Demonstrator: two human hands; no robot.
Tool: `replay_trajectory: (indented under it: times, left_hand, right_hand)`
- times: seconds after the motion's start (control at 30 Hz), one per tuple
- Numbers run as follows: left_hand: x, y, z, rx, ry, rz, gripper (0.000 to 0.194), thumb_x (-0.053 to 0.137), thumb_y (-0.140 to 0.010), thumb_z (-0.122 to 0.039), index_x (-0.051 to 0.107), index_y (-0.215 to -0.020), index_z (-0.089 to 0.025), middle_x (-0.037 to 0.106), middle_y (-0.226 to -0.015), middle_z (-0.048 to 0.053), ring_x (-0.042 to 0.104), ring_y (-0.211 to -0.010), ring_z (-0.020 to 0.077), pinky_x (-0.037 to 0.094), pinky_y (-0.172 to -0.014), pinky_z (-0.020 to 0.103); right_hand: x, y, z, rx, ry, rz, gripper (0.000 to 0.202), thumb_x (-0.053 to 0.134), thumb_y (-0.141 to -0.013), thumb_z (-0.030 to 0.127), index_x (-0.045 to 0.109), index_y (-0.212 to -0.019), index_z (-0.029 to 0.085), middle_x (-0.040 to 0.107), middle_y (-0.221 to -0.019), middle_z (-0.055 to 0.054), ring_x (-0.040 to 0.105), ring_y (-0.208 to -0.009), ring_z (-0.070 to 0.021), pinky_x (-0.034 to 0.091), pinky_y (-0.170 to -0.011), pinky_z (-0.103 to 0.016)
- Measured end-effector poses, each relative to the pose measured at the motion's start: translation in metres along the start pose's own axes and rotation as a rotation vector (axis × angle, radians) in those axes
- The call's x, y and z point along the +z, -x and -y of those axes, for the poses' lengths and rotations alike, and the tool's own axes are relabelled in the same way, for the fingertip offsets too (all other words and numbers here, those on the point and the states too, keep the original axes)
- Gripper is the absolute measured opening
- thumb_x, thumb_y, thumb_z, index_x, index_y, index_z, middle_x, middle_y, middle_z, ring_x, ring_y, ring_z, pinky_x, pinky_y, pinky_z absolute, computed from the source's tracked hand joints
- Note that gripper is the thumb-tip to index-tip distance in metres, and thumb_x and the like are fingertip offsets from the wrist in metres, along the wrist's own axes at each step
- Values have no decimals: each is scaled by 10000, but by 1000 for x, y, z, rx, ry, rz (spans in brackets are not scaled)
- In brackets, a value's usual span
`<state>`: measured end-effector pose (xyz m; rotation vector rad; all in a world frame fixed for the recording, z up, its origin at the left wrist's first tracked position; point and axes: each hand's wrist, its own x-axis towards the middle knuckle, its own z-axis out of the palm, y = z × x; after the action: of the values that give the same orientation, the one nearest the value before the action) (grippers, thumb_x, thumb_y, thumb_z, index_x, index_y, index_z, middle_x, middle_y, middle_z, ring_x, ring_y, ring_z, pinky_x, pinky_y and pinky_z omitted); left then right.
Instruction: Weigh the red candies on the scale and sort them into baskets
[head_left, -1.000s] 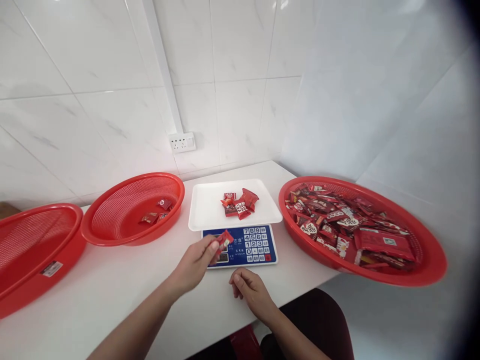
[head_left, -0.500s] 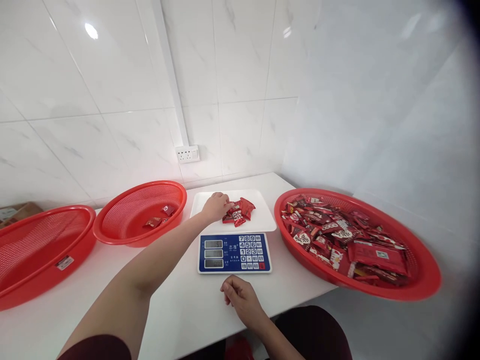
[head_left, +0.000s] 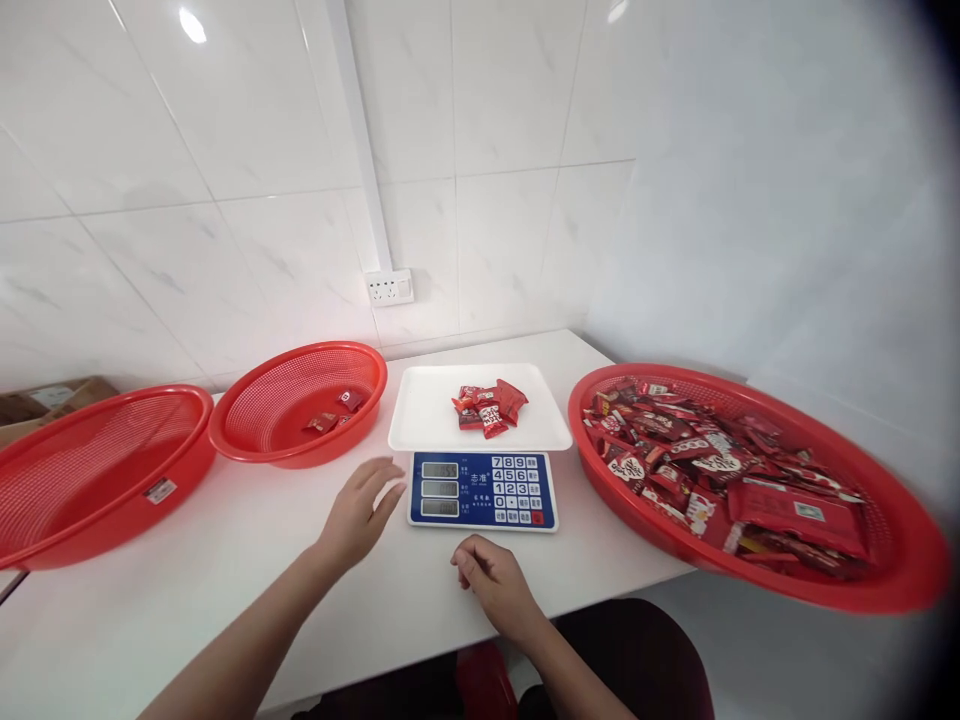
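Note:
A heap of red wrapped snack packets [head_left: 491, 412] lies on the white tray [head_left: 412, 420] of a weighing scale. In front of the tray is the scale's blue panel [head_left: 480, 490], with its lit displays on the left and number keys on the right. Just left of that panel, my left hand [head_left: 360, 515] hovers above the table, fingers stretched and apart, holding nothing. Below the panel my right hand [head_left: 496, 588] rests near the table's front edge with its fingers curled in; nothing shows in it.
On the right, a large red basket [head_left: 911, 560] full of red snack packets overhangs the table edge. A second red basket [head_left: 255, 405] with a few packets stands left of the scale. Another red basket [head_left: 112, 470] sits further left, before a cardboard box [head_left: 94, 392].
My left hand has let go of the packets on the tray and drawn back toward me, beside the panel. The right hand stays curled in place. The view has shifted slightly.

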<state>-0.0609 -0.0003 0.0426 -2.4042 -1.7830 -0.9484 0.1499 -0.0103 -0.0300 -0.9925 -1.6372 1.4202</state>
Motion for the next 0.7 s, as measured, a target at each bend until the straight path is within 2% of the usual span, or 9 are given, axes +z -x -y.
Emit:
replay_trajectory:
  times: [0.07,0.13,0.23,0.33,0.5,0.63,0.7]
  left_hand:
    - [7,31,1,-82,32,16,199,396,-893,-284,580,-897,-208,641,-886,52,593,-871,188,461,-764,295]
    - [17,55,-2,-161,62,75,210,392,-893,-282,579,-831,-211,633,-766,28,593,-714,164,462,-656,266]
    - [33,74,-9,-131,67,219,245,390,-887,-298,577,-753,-214,607,-680,20,568,-642,160,438,-595,256]
    - [41,74,-13,-94,71,313,270,381,-884,-322,581,-740,-212,597,-681,29,557,-654,169,422,-594,265]
    - [40,65,-13,-265,189,323,292,365,-890,-345,548,-707,-210,587,-665,9,539,-631,157,424,-590,262]
    - [36,65,-11,-231,211,316,272,371,-892,-336,566,-747,-214,599,-689,12,551,-644,155,447,-603,264]
    - [30,59,-5,-154,186,244,225,388,-889,-321,587,-849,-223,626,-772,30,577,-726,166,472,-669,277]
  right_hand:
    - [0,0,1,3,15,7,266,440,-840,380,541,-699,178,526,-592,6,503,-587,-129,405,-587,-244]
    - [0,1,3,2,36,16,257,436,-844,363,541,-702,177,530,-607,3,506,-598,-131,402,-589,-244]
    - [1,1,4,-15,85,29,262,430,-851,357,543,-701,175,533,-613,4,505,-601,-131,396,-589,-242]
    - [2,0,4,-24,121,28,272,424,-855,357,545,-691,176,535,-612,6,503,-599,-130,392,-588,-240]
    - [3,-1,2,2,132,11,266,429,-855,359,554,-705,179,542,-616,4,509,-604,-131,393,-583,-237]
    - [4,0,2,-2,149,13,263,426,-857,352,546,-696,182,540,-616,6,504,-601,-130,388,-580,-236]
    - [4,0,1,-10,156,15,263,425,-856,348,538,-685,184,534,-616,7,496,-599,-129,385,-576,-235]
